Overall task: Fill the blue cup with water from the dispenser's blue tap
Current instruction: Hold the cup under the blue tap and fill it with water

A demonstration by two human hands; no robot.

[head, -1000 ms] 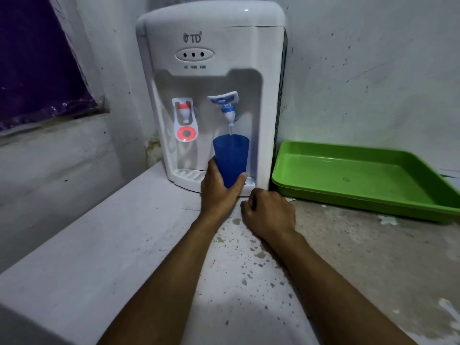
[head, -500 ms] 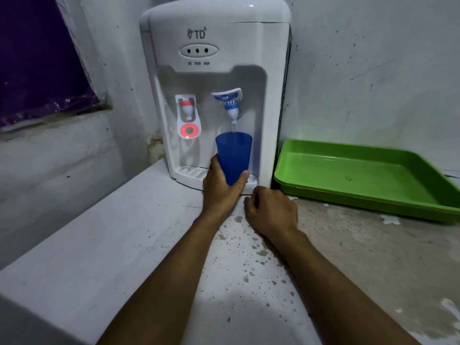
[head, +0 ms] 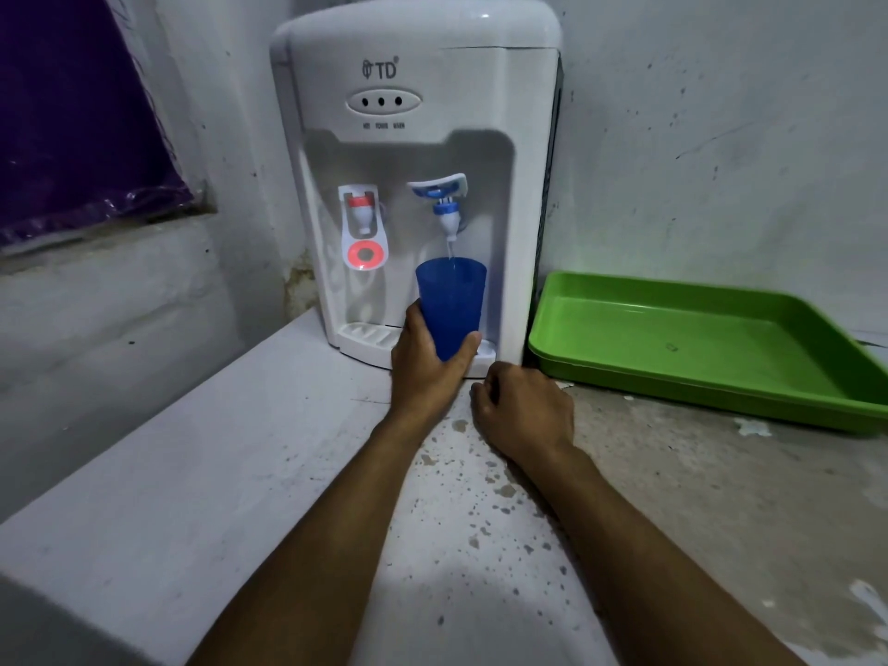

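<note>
A white tabletop dispenser (head: 418,79) stands against the wall, with a red tap (head: 361,214) on its left and a blue tap (head: 444,204) on its right. The blue tap's lever is tilted up and a thin stream of water falls from its spout. My left hand (head: 425,362) grips the lower part of the blue cup (head: 451,300), holding it upright under that stream, just above the drip tray (head: 365,336). My right hand (head: 521,406) rests on the counter to the right of the cup, fingers curled, holding nothing.
A green plastic tray (head: 696,372) lies on the counter right beside the dispenser. The speckled counter (head: 288,473) runs toward me, with a wall and a dark window ledge (head: 96,223) on the left.
The view has shifted slightly, so the dispenser sits a little lower and further right in frame. The cup stays under the running blue tap and neither hand has moved.
</note>
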